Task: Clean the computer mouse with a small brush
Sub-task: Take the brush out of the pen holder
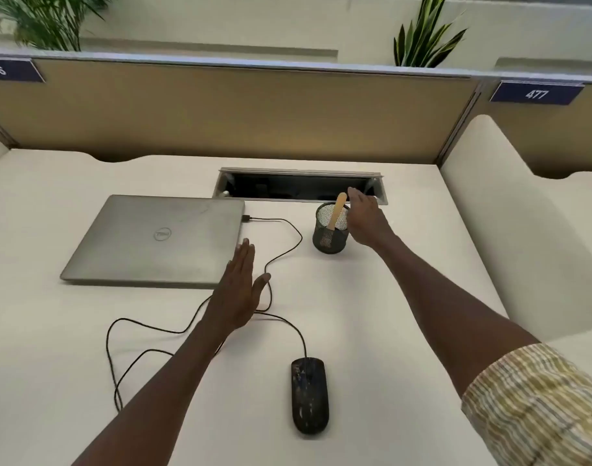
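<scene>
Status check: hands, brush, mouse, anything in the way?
Right hand open, at brush in mesh cup. Left hand open over cable. Mouse untouched, dirty. Nothing blocking.

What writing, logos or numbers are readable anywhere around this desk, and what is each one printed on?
"477": white digits on the blue tag on the right partition.
"476": on the blue tag at the far left, cut off by the frame edge and blurred, so only likely.
"DELL": round logo on the closed laptop lid, blurred.
Mouse: no readable text.
</scene>
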Motion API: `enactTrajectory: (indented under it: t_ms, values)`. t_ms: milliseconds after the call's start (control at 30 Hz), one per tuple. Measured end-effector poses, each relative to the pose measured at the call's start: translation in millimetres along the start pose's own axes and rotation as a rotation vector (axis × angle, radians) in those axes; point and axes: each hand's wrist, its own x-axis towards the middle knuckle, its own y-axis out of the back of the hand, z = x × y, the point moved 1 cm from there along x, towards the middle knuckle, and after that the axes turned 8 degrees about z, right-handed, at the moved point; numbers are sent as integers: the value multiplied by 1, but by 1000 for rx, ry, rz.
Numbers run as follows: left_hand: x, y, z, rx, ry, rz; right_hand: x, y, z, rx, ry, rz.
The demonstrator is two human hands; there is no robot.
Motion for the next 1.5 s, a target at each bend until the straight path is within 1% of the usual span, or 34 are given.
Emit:
enactTrajectory:
  t_ms: [33,133,233,433,567,667,733,833,1000,1133,1267,1400,1500]
  values:
    - [1,-2,-2,-5,-5,17,4,-1,-1,6,-11,-17]
    - [1,-3,-5,-6,5,-13,12,0,-4,-5,23,-41]
    - [2,-6,-4,0,-5,-16,13,-1,-7,45,41,48]
    - [2,-7,3,-50,-2,-21,8,-2,-17,270,-67,193]
    - [-9,-7,9,-102,19,-17,3,-3,-19,439,-231,227]
    - [-25,-7,15,-194,26,-16,-3,8,-18,548,-309,281]
    - [-41,-8,23,-282,41,-19,-8,21,-14,576,-330,343]
    - [-72,-9,39,-395,92,-7,-18,45,-7,567,-335,433]
    - [-135,-6,54,-458,150,-20,-48,89,5,592,-314,536]
    - [-170,-3,47,-409,192,-135,-81,115,6,745,-296,529]
    - [-180,-10,42,-242,156,-261,-120,129,-5,893,-233,516]
    - [-174,-19,44,-154,160,-400,-150,130,-14,920,-218,488]
    - [-171,-26,46,-132,148,-442,-165,129,-18,921,-199,461]
